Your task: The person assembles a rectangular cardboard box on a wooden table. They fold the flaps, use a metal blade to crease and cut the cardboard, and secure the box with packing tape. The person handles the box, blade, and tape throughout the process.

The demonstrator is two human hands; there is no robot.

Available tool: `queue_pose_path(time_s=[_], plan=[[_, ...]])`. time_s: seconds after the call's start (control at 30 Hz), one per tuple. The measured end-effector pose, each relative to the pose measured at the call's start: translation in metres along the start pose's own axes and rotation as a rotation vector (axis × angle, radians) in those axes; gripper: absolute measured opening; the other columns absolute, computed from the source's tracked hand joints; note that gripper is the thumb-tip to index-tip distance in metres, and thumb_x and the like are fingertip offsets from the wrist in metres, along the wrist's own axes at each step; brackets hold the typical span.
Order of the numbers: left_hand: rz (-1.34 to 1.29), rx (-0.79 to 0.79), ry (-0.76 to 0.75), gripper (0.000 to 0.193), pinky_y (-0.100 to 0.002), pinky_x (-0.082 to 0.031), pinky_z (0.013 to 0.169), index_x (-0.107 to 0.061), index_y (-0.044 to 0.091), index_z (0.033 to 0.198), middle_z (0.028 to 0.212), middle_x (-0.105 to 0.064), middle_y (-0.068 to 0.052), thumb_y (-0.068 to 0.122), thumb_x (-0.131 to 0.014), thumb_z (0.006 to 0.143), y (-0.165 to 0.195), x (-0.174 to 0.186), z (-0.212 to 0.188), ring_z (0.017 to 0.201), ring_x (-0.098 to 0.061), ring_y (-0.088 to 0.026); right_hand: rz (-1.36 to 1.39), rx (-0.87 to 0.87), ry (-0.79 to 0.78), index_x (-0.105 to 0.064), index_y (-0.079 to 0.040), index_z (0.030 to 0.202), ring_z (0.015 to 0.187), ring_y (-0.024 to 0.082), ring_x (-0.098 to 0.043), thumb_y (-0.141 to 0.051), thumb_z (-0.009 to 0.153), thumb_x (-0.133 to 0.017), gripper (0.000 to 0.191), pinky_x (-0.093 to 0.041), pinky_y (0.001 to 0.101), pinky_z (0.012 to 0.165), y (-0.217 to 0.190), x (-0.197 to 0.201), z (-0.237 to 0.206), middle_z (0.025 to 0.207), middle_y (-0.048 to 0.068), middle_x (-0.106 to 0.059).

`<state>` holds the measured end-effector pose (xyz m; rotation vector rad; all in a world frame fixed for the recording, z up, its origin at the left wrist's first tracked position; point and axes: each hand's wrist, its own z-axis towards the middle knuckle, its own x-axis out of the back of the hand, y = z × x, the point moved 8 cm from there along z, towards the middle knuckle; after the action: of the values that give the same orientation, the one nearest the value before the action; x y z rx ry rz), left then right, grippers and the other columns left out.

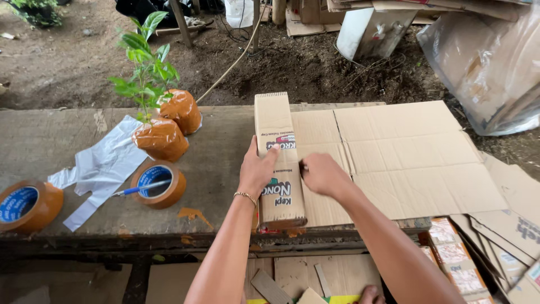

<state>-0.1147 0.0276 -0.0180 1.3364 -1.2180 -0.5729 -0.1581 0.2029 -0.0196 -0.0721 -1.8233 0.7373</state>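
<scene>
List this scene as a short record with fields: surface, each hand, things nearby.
surface: weathered grey wooden table
left hand: flat on the folded printed flap of the flattened brown cardboard box
right hand: fingers pinched at the fold line beside the flap
left of the hands: two rolls of brown packing tape, a blue pen lying across the nearer roll, a white plastic bag
behind: two green seedlings with tape-wrapped brown root balls

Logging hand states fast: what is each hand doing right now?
Left hand: open, pressed flat on the folded flap of the cardboard sheet.
Right hand: fingers curled at the fold; grip cannot be told.
</scene>
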Motion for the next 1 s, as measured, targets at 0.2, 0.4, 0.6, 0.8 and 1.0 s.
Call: queue_pose_path(time_s=[0.2, 0.4, 0.6, 0.8, 1.0], plan=[[0.001, -0.056, 0.009, 0.075, -0.035, -0.050, 0.101, -0.046, 0.014, 0.152, 0.129, -0.072, -0.010, 0.042, -0.067, 0.086, 0.003, -0.001, 0.001, 0.119, -0.069, -0.023, 0.030, 0.007, -0.165, -0.076, -0.002, 0.097, 0.075, 0.038, -0.069, -0.009, 0.086, -0.058, 0.023, -0.056, 0.0462, 0.071, -0.022, -0.004, -0.096, 0.082, 0.024, -0.072], [-0.031, -0.027, -0.001, 0.077, -0.035, -0.049, 0.101, -0.042, 0.014, 0.153, 0.130, -0.070, -0.010, 0.041, -0.069, 0.086, 0.001, -0.003, 0.002, 0.119, -0.068, -0.023, 0.367, -0.269, -0.307, -0.050, -0.017, 0.146, 0.066, 0.016, -0.071, -0.010, 0.093, -0.059, 0.054, -0.060, 0.0298, 0.060, 0.044, 0.027, -0.134, 0.083, 0.015, -0.078], [0.002, 0.003, 0.015, 0.084, -0.035, -0.049, 0.103, -0.037, 0.014, 0.156, 0.132, -0.069, -0.012, 0.042, -0.070, 0.084, -0.006, -0.003, 0.007, 0.121, -0.067, -0.025, -0.532, -0.268, 0.594, -0.058, -0.004, 0.138, 0.104, 0.039, -0.069, -0.010, 0.093, -0.051, 0.046, -0.055, 0.0501, 0.085, 0.148, 0.086, -0.109, 0.112, 0.019, -0.073], [0.000, -0.025, 0.044, 0.087, -0.036, -0.049, 0.104, -0.037, 0.012, 0.157, 0.132, -0.069, -0.014, 0.044, -0.069, 0.083, -0.005, 0.001, 0.011, 0.123, -0.066, -0.027, -0.152, -0.072, 0.658, -0.065, 0.001, 0.128, 0.118, 0.040, -0.065, -0.024, 0.099, -0.052, 0.041, -0.051, 0.0487, 0.098, 0.110, 0.057, -0.064, 0.127, 0.023, -0.068], [0.010, 0.023, 0.021, 0.090, -0.037, -0.048, 0.104, -0.035, 0.012, 0.158, 0.134, -0.067, -0.016, 0.047, -0.069, 0.082, -0.010, -0.002, 0.011, 0.123, -0.065, -0.029, 0.730, -0.436, 0.022, -0.068, 0.006, 0.114, 0.093, 0.030, -0.073, -0.036, 0.103, -0.042, 0.051, -0.059, 0.0451, 0.084, -0.013, -0.008, -0.018, 0.106, 0.021, -0.076]])
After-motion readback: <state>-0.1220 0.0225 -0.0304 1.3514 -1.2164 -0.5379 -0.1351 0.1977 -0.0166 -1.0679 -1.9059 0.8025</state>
